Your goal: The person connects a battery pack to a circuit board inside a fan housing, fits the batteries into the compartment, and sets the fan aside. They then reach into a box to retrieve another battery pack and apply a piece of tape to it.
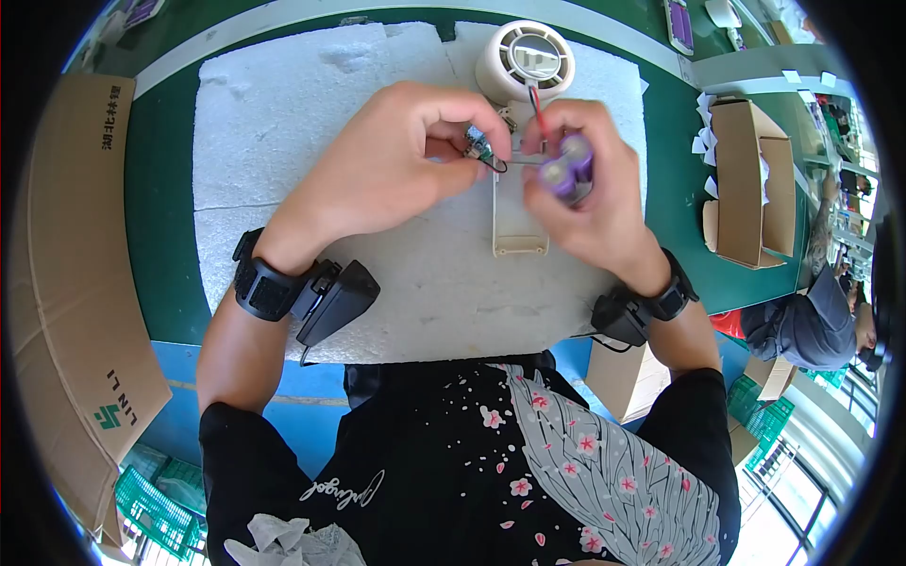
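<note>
My left hand pinches a small green circuit board with thin wires between thumb and fingers. Two purple cylindrical battery cells sit in my right hand, its fingers curled round them. Red and black wires run up from near the right fingers to a cream round fan head at the far side. Below the hands lies a cream handle shell, long and open, on a white foam sheet. The fingers partly hide the board and the wire ends.
A large cardboard carton stands at the left. To the right, an open cardboard box rests on the green tabletop, with white paper scraps beside it. Farther right another person sits. Green plastic crates are low at the left.
</note>
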The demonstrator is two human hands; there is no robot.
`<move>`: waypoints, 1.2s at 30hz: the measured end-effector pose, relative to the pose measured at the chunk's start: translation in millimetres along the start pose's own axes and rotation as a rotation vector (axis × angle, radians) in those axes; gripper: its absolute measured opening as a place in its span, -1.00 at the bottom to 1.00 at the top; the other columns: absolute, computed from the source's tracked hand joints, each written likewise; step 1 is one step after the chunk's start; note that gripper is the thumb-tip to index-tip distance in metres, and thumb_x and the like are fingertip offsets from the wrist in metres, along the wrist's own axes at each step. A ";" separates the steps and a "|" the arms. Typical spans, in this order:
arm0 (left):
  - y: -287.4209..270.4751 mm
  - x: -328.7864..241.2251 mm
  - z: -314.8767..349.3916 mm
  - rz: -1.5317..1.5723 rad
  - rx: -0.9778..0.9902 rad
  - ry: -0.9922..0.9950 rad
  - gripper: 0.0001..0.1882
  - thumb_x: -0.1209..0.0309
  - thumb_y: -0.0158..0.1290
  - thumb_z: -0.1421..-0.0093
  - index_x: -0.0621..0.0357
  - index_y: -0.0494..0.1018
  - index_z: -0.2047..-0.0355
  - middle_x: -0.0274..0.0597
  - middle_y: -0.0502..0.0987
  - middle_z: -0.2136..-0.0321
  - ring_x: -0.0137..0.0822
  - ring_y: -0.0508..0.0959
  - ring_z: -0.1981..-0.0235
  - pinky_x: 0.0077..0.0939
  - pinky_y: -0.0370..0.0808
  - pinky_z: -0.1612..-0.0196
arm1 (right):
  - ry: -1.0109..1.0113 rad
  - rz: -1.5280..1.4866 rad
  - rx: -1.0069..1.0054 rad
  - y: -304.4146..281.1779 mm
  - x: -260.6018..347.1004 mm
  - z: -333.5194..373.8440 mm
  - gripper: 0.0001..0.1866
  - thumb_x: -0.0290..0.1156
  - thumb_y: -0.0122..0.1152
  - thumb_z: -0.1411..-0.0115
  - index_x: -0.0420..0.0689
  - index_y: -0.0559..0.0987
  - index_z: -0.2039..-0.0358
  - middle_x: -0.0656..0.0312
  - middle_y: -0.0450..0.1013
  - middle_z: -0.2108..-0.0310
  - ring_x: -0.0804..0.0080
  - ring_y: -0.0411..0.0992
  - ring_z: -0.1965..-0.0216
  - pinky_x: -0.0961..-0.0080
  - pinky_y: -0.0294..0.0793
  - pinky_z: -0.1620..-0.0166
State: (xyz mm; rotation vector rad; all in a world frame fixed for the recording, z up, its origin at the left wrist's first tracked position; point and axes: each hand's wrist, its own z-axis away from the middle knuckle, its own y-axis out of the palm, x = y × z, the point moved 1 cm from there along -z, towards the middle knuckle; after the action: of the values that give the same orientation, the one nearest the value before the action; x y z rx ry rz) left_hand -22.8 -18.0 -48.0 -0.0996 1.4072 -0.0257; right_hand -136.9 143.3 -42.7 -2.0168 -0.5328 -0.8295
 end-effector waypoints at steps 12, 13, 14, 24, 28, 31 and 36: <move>-2.7 1.2 -0.5 -0.021 -0.058 0.034 -0.80 0.39 0.25 -0.07 0.22 0.55 0.34 -0.35 0.51 0.56 -0.58 0.45 0.54 -0.70 0.33 0.49 | -0.066 -0.109 -0.025 -13.3 -8.1 0.1 -0.90 -0.55 0.21 -0.14 -0.29 0.49 0.35 0.20 0.44 0.46 0.55 0.31 0.50 0.64 0.26 0.43; -2.3 1.1 -0.9 -0.005 -0.065 0.045 -0.78 0.35 0.26 -0.07 0.23 0.56 0.33 -0.35 0.52 0.55 -0.58 0.46 0.54 -0.70 0.34 0.49 | -0.086 -0.106 -0.031 -12.3 -8.8 -0.2 -0.91 -0.56 0.21 -0.14 -0.29 0.51 0.36 0.20 0.44 0.48 0.55 0.31 0.51 0.64 0.26 0.45; -1.9 1.2 -1.4 0.012 -0.072 0.055 -0.75 0.32 0.27 -0.07 0.23 0.57 0.32 -0.34 0.53 0.55 -0.57 0.47 0.53 -0.70 0.35 0.49 | -0.104 -0.104 -0.038 -11.3 -9.3 -0.3 -0.92 -0.56 0.21 -0.14 -0.29 0.54 0.36 0.20 0.44 0.49 0.54 0.31 0.51 0.64 0.25 0.46; -4.1 3.7 -1.9 0.089 -0.113 0.139 -0.79 0.38 0.20 -0.15 0.26 0.60 0.26 -0.25 0.59 0.49 -0.53 0.52 0.49 -0.66 0.45 0.41 | 0.030 0.090 0.079 -9.2 -0.5 -1.2 -0.92 -0.56 0.29 -0.07 -0.22 0.63 0.37 0.23 0.43 0.53 0.56 0.31 0.58 0.65 0.24 0.54; -4.6 -0.4 -0.2 0.054 -0.086 0.098 -0.82 0.47 0.15 -0.18 0.30 0.58 0.24 -0.17 0.59 0.38 -0.45 0.55 0.44 -0.61 0.50 0.33 | 0.031 0.137 0.088 -4.6 -0.2 0.8 -0.89 -0.55 0.31 -0.05 -0.18 0.65 0.36 0.25 0.42 0.55 0.57 0.31 0.60 0.65 0.25 0.55; -7.2 -0.1 -1.3 0.040 -0.058 0.081 -0.79 0.50 0.15 -0.16 0.30 0.56 0.18 -0.19 0.59 0.35 -0.47 0.55 0.42 -0.61 0.50 0.31 | 0.013 0.168 0.037 -3.3 -2.1 1.0 -0.88 -0.55 0.32 -0.05 -0.17 0.66 0.34 0.26 0.41 0.56 0.56 0.30 0.61 0.65 0.25 0.56; -12.2 -0.4 1.6 0.053 -0.033 0.045 -0.72 0.55 0.17 -0.13 0.28 0.53 0.11 -0.23 0.59 0.33 -0.50 0.54 0.39 -0.62 0.50 0.27 | -0.002 0.160 0.043 -5.3 -0.2 1.0 -0.87 -0.55 0.32 -0.04 -0.17 0.66 0.34 0.26 0.41 0.57 0.56 0.31 0.62 0.65 0.25 0.56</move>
State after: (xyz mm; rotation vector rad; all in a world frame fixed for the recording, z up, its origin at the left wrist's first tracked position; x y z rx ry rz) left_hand -20.7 -30.0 -46.3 -0.0898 1.4552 0.0399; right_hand -140.0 147.1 -40.3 -1.9918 -0.3806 -0.7134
